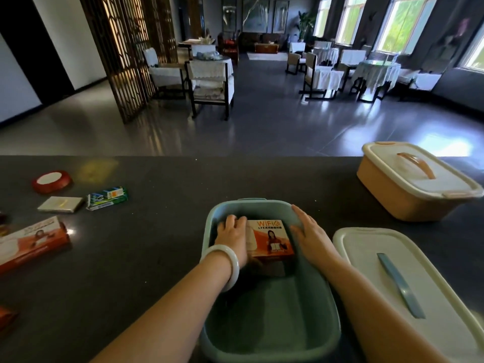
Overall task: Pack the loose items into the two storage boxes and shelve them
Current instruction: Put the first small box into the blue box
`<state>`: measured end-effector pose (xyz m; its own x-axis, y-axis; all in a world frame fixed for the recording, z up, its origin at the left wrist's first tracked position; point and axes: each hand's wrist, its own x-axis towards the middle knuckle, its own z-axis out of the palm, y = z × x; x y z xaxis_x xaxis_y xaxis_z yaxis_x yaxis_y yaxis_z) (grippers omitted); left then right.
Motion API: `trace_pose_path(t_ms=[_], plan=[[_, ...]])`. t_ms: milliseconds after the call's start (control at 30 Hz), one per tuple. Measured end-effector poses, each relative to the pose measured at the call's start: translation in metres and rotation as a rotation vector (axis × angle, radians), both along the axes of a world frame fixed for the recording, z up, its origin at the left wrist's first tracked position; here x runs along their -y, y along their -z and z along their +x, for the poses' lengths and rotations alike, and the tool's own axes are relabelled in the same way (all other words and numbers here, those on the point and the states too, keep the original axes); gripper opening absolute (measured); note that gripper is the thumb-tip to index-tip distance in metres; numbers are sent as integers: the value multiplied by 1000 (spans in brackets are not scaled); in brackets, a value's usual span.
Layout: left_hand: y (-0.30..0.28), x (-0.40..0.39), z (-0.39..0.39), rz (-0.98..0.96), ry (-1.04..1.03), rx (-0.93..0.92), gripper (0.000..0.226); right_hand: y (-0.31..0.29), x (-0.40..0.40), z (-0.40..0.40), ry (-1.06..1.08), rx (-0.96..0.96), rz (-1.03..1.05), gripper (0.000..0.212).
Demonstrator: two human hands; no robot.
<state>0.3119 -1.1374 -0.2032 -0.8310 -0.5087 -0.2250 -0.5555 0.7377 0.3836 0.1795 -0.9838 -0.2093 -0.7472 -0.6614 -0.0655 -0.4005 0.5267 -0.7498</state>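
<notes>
Two hands inside the open blue box (269, 323), WiFi carton (271, 239) between them at its far end.
Left hand (233, 231) curled on the carton's left edge; right hand (310, 235) flat, fingers straight, along its right side. White lid (387, 279) just right; closed orange box (416, 182) beyond; red tape roll (51, 181), green packet (107, 198), long orange carton (32, 241) loose on table (162, 231), far left.

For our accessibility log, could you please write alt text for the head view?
Both hands, left hand and right hand, set an orange WiFi box into an open blue storage box on a dark table; its lid lies beside it.
</notes>
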Motion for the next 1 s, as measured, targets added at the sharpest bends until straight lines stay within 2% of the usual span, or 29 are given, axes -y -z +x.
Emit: trace_pose_path(t_ms=[133,233,333,567,1000], plan=[[11,0,-9,38,-50,35,99,3,0,-1,-15,-18,1,55],[21,-3,-10,89,-53,131,112,4,1,-2,-20,-28,-6,56],[29,-3,-10,46,-27,181,122,6,1,-4,-23,-17,-16,56],[36,-2,-12,-114,69,169,125,10,1,-4,-17,-19,-58,56],[38,0,-13,-98,71,151,113,10,2,-5,-17,17,-60,58]])
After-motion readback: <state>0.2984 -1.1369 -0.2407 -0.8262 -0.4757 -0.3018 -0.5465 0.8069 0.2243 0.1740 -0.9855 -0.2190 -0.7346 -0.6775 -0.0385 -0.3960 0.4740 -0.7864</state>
